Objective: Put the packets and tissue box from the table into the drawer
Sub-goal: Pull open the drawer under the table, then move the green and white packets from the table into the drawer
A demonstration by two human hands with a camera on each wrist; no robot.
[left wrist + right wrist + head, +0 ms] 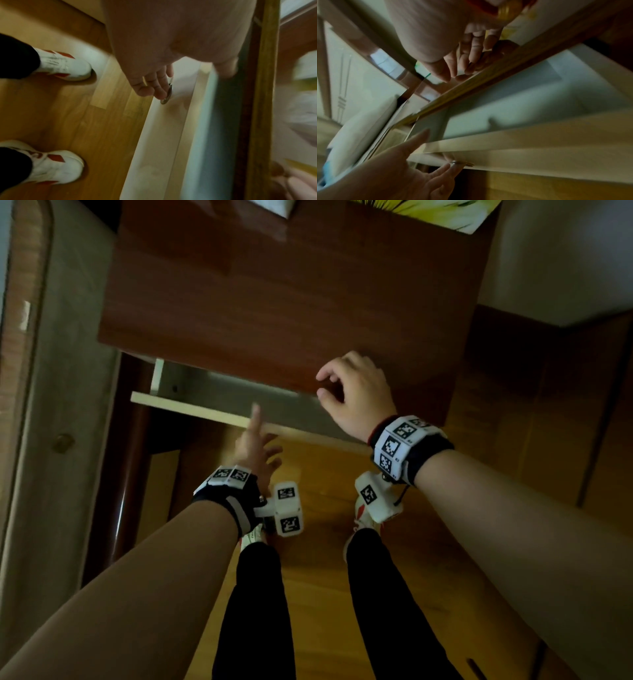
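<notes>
Bare forearms fill the bottom of the head view, one from the lower left corner, one from the lower right, each with a marker-covered wristband. Between them, at lower centre, stand two legs in black trousers and white shoes [65, 67] with red stripes on a wooden floor [318, 577].

At far left of the head view runs a pale door [65, 392] with a round knob. Just right of it, the drawer [212, 414] is pulled part-way out from under the dark red-brown table [274, 296] that fills the upper middle; its cream front edge slants across mid-frame, and the pale interior that shows holds nothing.

At centre, the left hand [255, 446] reaches to the drawer front. Its forefinger points up over the top edge; in the left wrist view the other fingertips [161, 93] touch the small round metal knob [167, 94] on the front panel. Whether they truly pinch it I cannot tell, as the picture is blurred.

Right of centre, the right hand [356, 395] hovers over the table's near edge, fingers loosely curled, holding nothing.

At the top edge, a white corner and a yellow-green printed object [442, 210] lie on the table's far side, cut off by the frame; whether they are packets or the tissue box cannot be told.
</notes>
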